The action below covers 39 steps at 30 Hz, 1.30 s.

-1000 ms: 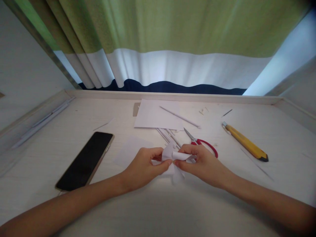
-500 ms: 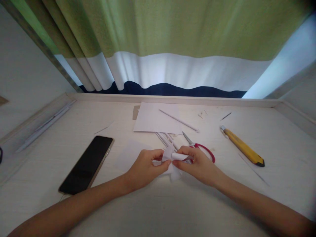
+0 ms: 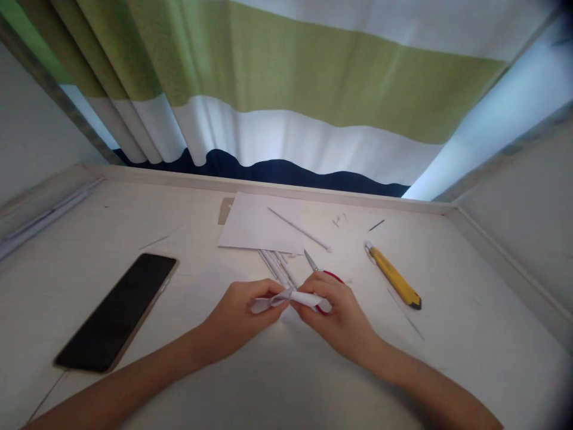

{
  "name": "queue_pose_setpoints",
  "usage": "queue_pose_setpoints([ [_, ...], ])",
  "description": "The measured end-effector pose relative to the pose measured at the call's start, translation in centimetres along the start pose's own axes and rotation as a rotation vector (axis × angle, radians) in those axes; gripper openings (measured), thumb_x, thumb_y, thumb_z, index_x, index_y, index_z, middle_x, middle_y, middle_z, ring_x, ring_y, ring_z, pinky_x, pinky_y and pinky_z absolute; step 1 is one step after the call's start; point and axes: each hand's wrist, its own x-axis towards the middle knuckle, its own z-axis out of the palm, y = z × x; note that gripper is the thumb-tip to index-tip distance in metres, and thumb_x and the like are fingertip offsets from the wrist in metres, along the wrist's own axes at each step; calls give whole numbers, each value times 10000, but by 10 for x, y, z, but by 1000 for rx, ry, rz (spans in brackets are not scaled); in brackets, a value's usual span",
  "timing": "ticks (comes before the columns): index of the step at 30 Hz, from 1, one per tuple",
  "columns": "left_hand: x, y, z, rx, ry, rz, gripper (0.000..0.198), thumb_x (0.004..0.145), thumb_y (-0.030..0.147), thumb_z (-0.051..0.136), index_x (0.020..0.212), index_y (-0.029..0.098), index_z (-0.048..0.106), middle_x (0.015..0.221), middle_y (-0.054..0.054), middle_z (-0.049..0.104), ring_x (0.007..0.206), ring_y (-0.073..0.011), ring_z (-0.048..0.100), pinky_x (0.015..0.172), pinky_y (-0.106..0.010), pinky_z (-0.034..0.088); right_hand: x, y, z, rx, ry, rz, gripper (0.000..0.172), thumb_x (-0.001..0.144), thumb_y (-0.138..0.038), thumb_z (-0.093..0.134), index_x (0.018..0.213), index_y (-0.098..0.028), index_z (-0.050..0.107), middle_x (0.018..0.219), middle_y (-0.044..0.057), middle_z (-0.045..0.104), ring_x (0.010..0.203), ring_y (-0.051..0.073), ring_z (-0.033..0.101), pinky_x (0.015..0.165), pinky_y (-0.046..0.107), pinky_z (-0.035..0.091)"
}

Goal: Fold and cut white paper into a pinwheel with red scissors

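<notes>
A small folded piece of white paper (image 3: 308, 300) is pinched between both hands above the table. My left hand (image 3: 239, 316) closes thumb and fingers on its left side, and my right hand (image 3: 338, 310) grips its right side, where a curled flap shows. The fingers cover part of the paper's shape. Just behind my right hand lie scissors (image 3: 312, 260) with red handles, partly hidden by that hand. Several thin white paper rolls (image 3: 275, 269) lie beyond the fingertips.
A black phone (image 3: 119, 313) lies at left, a yellow utility knife (image 3: 394, 276) at right. Farther back, a white sheet (image 3: 255, 224) carries a thin paper stick (image 3: 299, 229) across it. A raised ledge (image 3: 286, 190) edges the table before a striped curtain (image 3: 313, 77).
The view has turned slightly to the right, so the things on the table appear farther left. The paper in my hands has been turned, and its lower flap no longer stands out.
</notes>
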Motion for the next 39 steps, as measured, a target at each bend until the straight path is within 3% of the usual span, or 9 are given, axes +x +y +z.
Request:
queue_pose_setpoints([
  [6, -11, 7, -6, 14, -5, 82, 129, 737, 217, 519, 741, 145, 626, 654, 13, 604, 563, -74, 502, 560, -142, 371, -5, -13, -5, 37, -59, -1, 116, 673, -80, 548, 719, -176, 593, 681, 12, 543, 679, 140, 502, 606, 250, 379],
  [13, -9, -12, 9, -168, -70, -133, 148, 734, 207, 502, 763, 118, 617, 688, 6, 621, 658, -112, 551, 595, -169, 397, -5, 9, 8, 76, -179, 212, 42, 688, -167, 548, 683, -150, 586, 649, 3, 562, 617, 126, 517, 540, 217, 386],
  [19, -8, -30, 25, -328, -112, -202, 141, 716, 179, 504, 801, 113, 594, 753, -12, 639, 723, -139, 579, 647, -206, 425, -12, 24, 25, 33, -193, 243, 116, 722, -218, 522, 689, -139, 600, 607, -4, 589, 563, 113, 533, 521, 208, 407],
  [22, -12, -37, 29, -372, -139, -212, 148, 728, 205, 502, 809, 111, 582, 777, -26, 644, 752, -152, 587, 682, -230, 433, -20, 22, 21, 5, -181, 223, 131, 700, -268, 568, 762, -164, 619, 653, -4, 620, 581, 119, 559, 530, 208, 435],
  [24, -15, -42, 29, -422, -164, -244, 181, 740, 233, 499, 853, 111, 568, 804, -38, 646, 771, -159, 591, 693, -247, 438, -25, 23, 9, -25, -134, 211, 236, 701, -306, 577, 906, -191, 597, 728, 3, 636, 627, 129, 579, 549, 213, 458],
  [27, -18, -48, 30, -506, -181, -310, 219, 732, 259, 521, 886, 107, 556, 780, -45, 649, 756, -165, 594, 670, -261, 447, -32, 37, -18, -134, 65, 229, 264, 793, -292, 453, 1024, -197, 540, 814, 49, 629, 702, 153, 585, 609, 253, 474],
  [32, -18, -56, 31, -597, -177, -342, 244, 696, 280, 572, 862, 102, 560, 754, -49, 650, 748, -171, 597, 680, -280, 448, -40, 76, -50, -364, 388, 223, 211, 755, -301, 499, 878, -167, 605, 766, 77, 607, 652, 195, 560, 612, 359, 462],
  [36, -18, -60, 32, -637, -183, -342, 288, 696, 303, 576, 899, 100, 555, 755, -56, 652, 732, -172, 603, 675, -286, 454, -50, 65, -38, -440, 557, 128, 167, 770, -263, 488, 876, -186, 592, 806, 74, 594, 660, 179, 539, 652, 369, 449],
  [39, -18, -62, 31, -667, -183, -343, 309, 691, 308, 585, 913, 96, 548, 765, -59, 652, 725, -170, 606, 679, -290, 458, -59, 38, -10, -438, 532, 21, 133, 751, -205, 523, 869, -210, 586, 773, 46, 596, 669, 159, 548, 622, 312, 468],
])
